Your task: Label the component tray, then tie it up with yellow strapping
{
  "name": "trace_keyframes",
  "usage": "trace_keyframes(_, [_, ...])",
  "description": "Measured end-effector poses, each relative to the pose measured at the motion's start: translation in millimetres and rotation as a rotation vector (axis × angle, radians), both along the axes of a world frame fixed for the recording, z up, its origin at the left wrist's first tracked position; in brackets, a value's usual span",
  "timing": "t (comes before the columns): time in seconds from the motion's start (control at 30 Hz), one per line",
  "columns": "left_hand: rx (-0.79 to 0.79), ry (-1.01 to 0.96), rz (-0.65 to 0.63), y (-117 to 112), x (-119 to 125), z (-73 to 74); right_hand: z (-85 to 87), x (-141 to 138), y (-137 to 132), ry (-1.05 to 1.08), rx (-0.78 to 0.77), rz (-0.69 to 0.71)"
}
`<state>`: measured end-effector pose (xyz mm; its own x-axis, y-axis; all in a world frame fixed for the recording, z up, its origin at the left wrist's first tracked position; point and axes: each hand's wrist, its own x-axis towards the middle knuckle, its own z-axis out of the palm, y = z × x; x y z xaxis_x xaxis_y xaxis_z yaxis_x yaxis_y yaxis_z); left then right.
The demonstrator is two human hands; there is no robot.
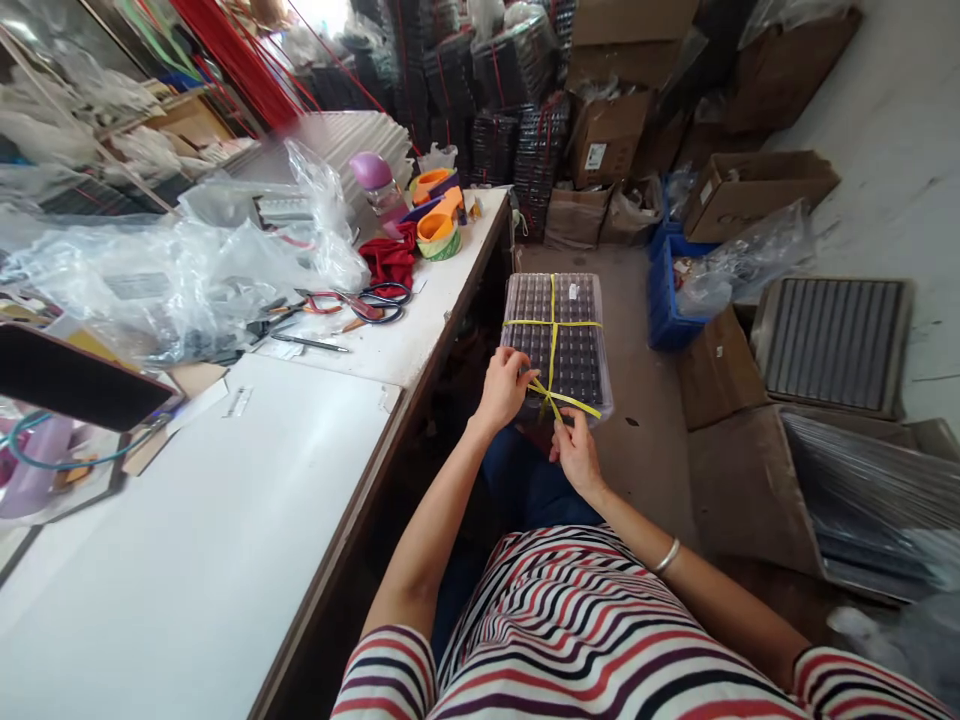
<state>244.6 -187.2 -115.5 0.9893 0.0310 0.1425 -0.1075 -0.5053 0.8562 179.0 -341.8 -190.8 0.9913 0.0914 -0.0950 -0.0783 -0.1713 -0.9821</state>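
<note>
A stack of clear plastic trays (559, 340) with many small cells rests on my lap, bound crosswise by a yellow string (553, 318). My left hand (504, 388) pinches the string at the stack's near left edge. My right hand (576, 452) is closed on the string's loose ends just below the near edge, where the strands cross. Both hands touch the bundle.
A white table (225, 480) runs along my left with scissors (367, 300), a pen (309, 343), tape rolls (437, 228), red cloth (388, 258) and plastic bags (172, 270). Cardboard boxes (754, 190), a blue crate (666, 290) and more tray stacks (862, 500) stand on the floor to the right.
</note>
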Motion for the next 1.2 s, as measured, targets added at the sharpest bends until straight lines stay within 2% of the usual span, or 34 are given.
trace_keyframes(0.1, [-0.153,0.109,0.185,-10.8,-33.7,-4.0,11.0,-9.9,-8.9,0.04,-0.094,0.129])
trace_keyframes(0.23, [-0.449,0.378,0.147,-36.2,-56.2,-18.6,34.5,-15.6,-21.4,0.015,-0.259,0.339])
trace_keyframes(0.4, [-0.82,0.557,0.157,-61.3,-45.9,-27.1,57.6,-10.9,-27.8,-0.14,-0.533,0.461])
trace_keyframes(0.6, [-0.976,0.689,0.219,-64.0,-36.1,-30.4,64.2,-18.0,-24.6,-0.213,-0.793,0.51])
trace_keyframes(0.8, [-0.952,0.709,0.21,-65.7,-27.9,-33.2,70.1,-20.2,-27.0,-0.267,-0.833,0.645])
trace_keyframes(0.97, [-0.773,0.598,0.177,-56.5,-35.4,-31.0,53.7,-16.5,-28.5,-0.239,-0.792,0.678])
trace_keyframes(1.07, [-0.57,0.493,0.178,-35.4,-45.6,-23.5,47.3,-11.8,-31.6,-0.208,-0.751,0.61])
trace_keyframes(1.2, [-0.332,0.262,0.19,-13.5,-51.3,-13.3,51.7,3.8,-30.1,-0.182,-0.729,0.41])
